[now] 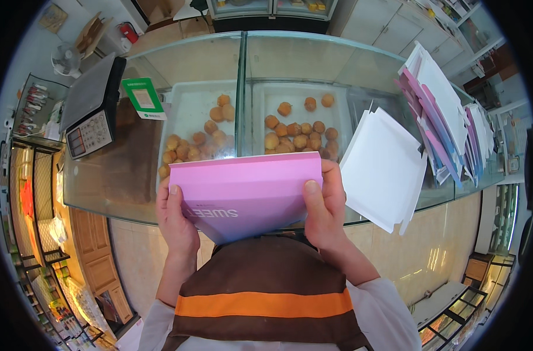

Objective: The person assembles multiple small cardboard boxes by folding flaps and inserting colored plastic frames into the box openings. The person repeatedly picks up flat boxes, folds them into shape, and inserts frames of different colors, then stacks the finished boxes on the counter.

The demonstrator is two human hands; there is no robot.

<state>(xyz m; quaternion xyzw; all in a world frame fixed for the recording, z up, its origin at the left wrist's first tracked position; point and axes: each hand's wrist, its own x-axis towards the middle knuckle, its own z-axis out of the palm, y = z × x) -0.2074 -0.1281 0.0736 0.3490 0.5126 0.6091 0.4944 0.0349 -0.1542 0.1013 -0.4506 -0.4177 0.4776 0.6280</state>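
Between my two hands is a pink-to-blue cardboard pastry box (249, 190), held up in front of my apron with white lettering upside down on its face. My left hand (179, 217) grips its left edge, thumb on the front. On the opposite edge, my right hand (327, 207) pinches the card with the thumb on the front and fingers behind. Just right of that hand, a white cardboard box piece (383, 169) lies on the glass counter, its edges folded up. Behind the pink card, round brown pastries (301, 137) sit in a white tray (258, 99) under the glass.
A stack of folded pink and white boxes (439, 117) leans at the right of the counter. At left stand a weighing scale (90, 133) and a green sign card (143, 98). A second tray (184, 99) holds more pastries. The counter's glass edge (132, 218) runs before me.
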